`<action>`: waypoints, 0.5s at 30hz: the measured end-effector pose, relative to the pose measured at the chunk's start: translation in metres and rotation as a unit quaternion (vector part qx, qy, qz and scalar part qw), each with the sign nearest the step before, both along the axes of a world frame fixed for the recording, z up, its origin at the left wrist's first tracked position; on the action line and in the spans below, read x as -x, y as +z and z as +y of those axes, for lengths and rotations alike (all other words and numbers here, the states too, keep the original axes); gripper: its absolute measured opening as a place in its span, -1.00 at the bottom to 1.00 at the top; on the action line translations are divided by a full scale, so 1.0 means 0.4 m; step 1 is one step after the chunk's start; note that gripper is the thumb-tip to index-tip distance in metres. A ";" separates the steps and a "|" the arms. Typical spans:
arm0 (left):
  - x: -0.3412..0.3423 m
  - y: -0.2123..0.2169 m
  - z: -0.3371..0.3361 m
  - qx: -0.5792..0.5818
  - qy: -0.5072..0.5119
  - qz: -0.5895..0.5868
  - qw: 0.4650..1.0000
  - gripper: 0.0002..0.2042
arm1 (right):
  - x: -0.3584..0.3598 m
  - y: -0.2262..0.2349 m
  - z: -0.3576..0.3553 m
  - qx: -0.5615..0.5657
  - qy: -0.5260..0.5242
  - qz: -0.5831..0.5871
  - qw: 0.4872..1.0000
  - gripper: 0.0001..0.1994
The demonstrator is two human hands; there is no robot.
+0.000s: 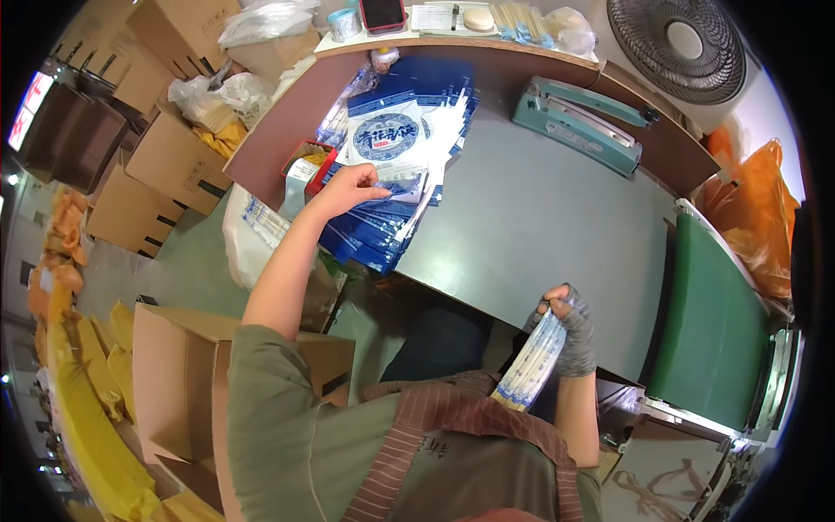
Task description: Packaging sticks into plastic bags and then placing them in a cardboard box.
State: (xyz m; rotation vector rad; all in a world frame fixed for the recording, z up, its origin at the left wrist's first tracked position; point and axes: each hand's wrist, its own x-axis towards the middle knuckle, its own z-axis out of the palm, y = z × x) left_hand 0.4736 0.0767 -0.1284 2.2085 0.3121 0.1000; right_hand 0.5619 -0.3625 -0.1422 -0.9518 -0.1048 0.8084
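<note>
My left hand point(350, 189) reaches over the far left of the table, thumb and fingers closed on the near edge of a blue-and-white printed plastic bag point(389, 130). That bag lies on top of a fanned pile of similar bags point(361, 237). Near the table's front edge, my right hand point(574, 335), in a grey fingerless glove, is closed round the upper end of a bundle of paper-wrapped chopsticks point(529, 364). The bundle slants down toward my apron, its lower end in front of my body.
A teal impulse sealer point(578, 126) stands at the table's back. On the right is a green conveyor belt point(709, 322); a fan point(683, 39) is behind. A red container point(310, 163) sits beside the bags. An open cardboard box point(178, 374) stands at my left.
</note>
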 end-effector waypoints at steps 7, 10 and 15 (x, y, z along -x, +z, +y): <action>-0.003 -0.013 0.007 -0.041 0.016 -0.060 0.997 -0.81 | 0.007 0.005 -0.032 0.003 -0.019 -0.003 1.000 -0.85; -0.031 0.029 -0.050 -0.138 0.040 -0.086 0.986 -0.80 | 0.008 -0.001 -0.056 0.006 -0.031 0.000 1.000 -0.84; -0.127 -0.004 -0.324 -0.336 -0.060 -0.273 0.900 -0.74 | 0.024 -0.003 -0.080 0.001 -0.047 -0.004 0.999 -0.81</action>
